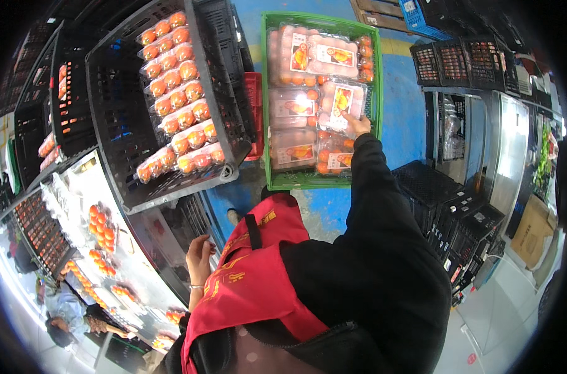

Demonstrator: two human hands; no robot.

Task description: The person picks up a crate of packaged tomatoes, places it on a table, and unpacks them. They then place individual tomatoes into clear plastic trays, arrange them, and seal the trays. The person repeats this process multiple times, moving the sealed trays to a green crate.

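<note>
My right hand [356, 125] grips the lower right corner of a clear plastic fruit pack [327, 100], its thumb over the printed label. The pack sits tilted inside a green plastic crate [323, 181]. Around it in the crate are several more labelled packs, some with pale contents and some showing round orange-red fruit [329, 142]. My left hand [200, 262] hangs at my side by the red apron [260, 276], fingers loosely bent, with nothing seen in it. To the left, a tilted black crate [180, 196] holds rows of clear packs of orange-red fruit [180, 96].
A white worktable [145, 266] with fruit packs runs along my left side; another person [66, 308] is at its far side. A red crate [254, 114] stands between the black and green crates. Stacked black crates [428, 187] are on the right, a wooden pallet [381, 14] ahead.
</note>
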